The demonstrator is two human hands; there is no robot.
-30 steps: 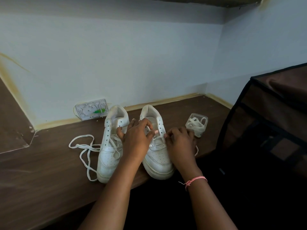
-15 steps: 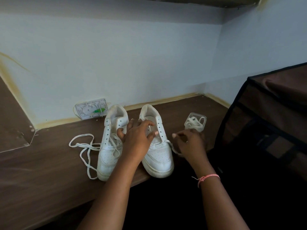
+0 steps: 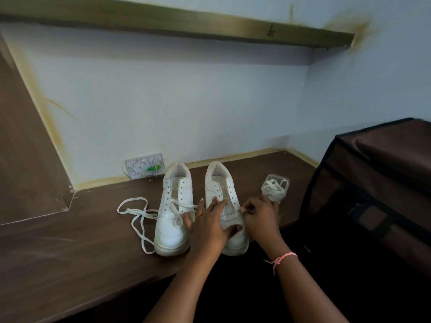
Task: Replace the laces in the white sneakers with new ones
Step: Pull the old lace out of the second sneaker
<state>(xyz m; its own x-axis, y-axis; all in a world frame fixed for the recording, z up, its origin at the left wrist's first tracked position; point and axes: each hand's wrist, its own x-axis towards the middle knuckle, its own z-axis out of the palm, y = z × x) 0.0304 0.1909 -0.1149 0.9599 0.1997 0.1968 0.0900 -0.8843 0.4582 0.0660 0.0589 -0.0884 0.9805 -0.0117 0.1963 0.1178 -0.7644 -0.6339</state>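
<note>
Two white sneakers stand side by side on the brown desk (image 3: pixel 70 248), toes toward me. The left sneaker (image 3: pixel 173 210) still has a loose white lace (image 3: pixel 137 213) trailing onto the desk to its left. My left hand (image 3: pixel 210 226) lies flat over the toe and lower eyelets of the right sneaker (image 3: pixel 221 183), holding it down. My right hand (image 3: pixel 260 215) is at that shoe's right edge, fingers pinched at a low eyelet; what they pinch is too small to make out. The upper eyelets of the right sneaker are bare.
A clear plastic box (image 3: pixel 275 186) holding white laces stands right of the shoes. A white wall socket plate (image 3: pixel 144 165) sits behind them. A dark brown fabric cabinet (image 3: pixel 373 183) blocks the right side. A shelf (image 3: pixel 186 26) runs overhead.
My right hand came back from the right to the shoe's edge. My left hand slid down from the tongue onto the toe. The view tilted upward, showing the shelf.
</note>
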